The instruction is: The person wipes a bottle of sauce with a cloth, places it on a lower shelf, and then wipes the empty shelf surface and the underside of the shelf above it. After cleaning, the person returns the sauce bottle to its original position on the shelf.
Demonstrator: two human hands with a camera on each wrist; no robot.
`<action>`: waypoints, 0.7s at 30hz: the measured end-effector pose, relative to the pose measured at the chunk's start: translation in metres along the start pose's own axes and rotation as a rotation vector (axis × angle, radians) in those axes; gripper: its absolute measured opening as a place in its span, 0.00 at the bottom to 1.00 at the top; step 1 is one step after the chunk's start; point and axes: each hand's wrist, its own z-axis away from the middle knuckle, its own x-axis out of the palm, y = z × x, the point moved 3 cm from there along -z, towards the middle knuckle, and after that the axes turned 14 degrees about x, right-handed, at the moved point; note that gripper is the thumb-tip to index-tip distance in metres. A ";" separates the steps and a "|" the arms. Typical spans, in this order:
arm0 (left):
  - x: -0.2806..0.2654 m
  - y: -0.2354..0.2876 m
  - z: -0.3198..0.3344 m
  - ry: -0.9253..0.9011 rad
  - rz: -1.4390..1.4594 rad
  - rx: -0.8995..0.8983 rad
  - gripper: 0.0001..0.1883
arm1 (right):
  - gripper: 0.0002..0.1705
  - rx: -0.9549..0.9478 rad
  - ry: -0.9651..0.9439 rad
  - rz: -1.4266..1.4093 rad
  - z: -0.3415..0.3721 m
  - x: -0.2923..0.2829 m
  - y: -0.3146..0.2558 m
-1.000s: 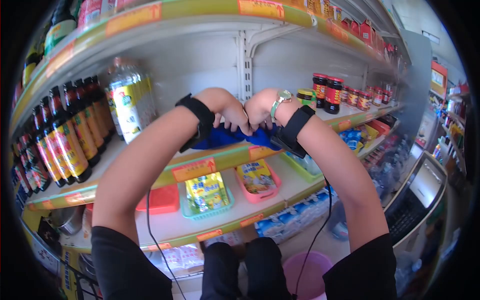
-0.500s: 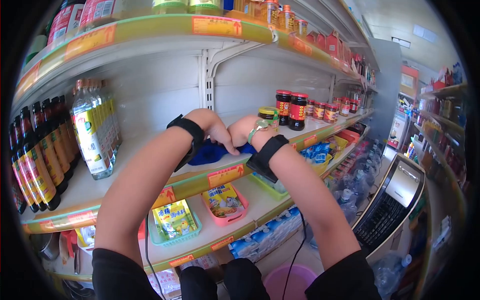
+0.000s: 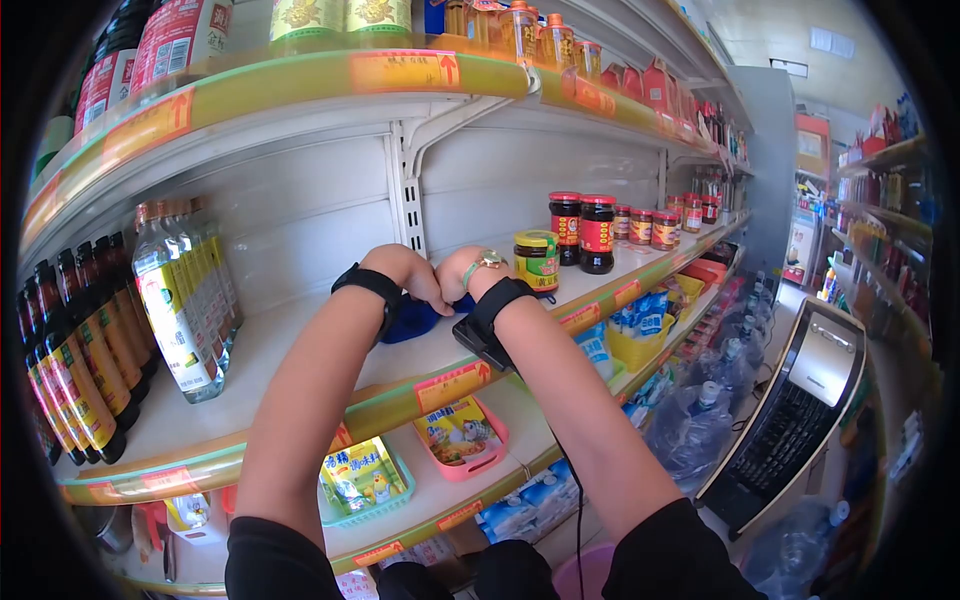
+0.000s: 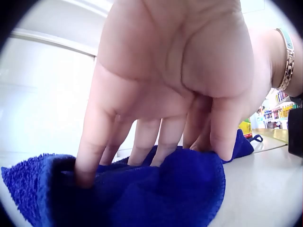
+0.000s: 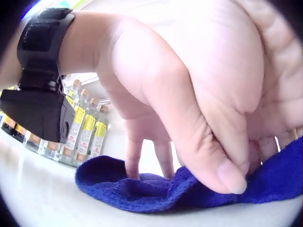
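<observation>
A blue cloth [image 3: 410, 322] lies on the white middle shelf. My left hand [image 3: 402, 268] and right hand [image 3: 460, 270] press down on it side by side, thumbs close together. In the left wrist view, the straight, spread fingers of the left hand [image 4: 161, 71] reach down into the folded towelling. From the right wrist view, the right hand [image 5: 227, 52] also points its fingers down at the cloth [image 5: 137, 194], partly hidden behind the left thumb. A yellow-lidded jar [image 3: 537, 262] stands just right of the right hand.
Clear glass bottles [image 3: 175, 310] and dark bottles [image 3: 85, 370] stand to the left. Red-lidded jars [image 3: 597, 235] stand farther right. An upper shelf edge [image 3: 300, 80] overhangs the hands. Below are seasoning packets in baskets [image 3: 460, 435]. A tall appliance [image 3: 790, 410] stands lower right.
The view has turned right, so shelf things sit farther left. Both hands and the cloth have shifted left along the shelf, and the yellow-lidded jar shows more fully beside the right wrist.
</observation>
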 end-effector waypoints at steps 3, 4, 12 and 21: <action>-0.004 -0.002 -0.005 0.026 -0.046 0.024 0.46 | 0.22 0.003 -0.026 0.001 -0.027 0.004 -0.001; -0.004 -0.002 -0.005 0.045 -0.067 0.024 0.44 | 0.22 0.002 -0.052 0.006 -0.038 0.007 0.000; -0.007 -0.043 -0.063 0.132 -0.158 0.177 0.36 | 0.17 0.086 -0.087 -0.093 -0.048 0.002 -0.003; 0.000 -0.023 -0.030 0.282 -0.271 0.050 0.34 | 0.17 0.188 -0.231 -0.097 -0.038 0.003 0.009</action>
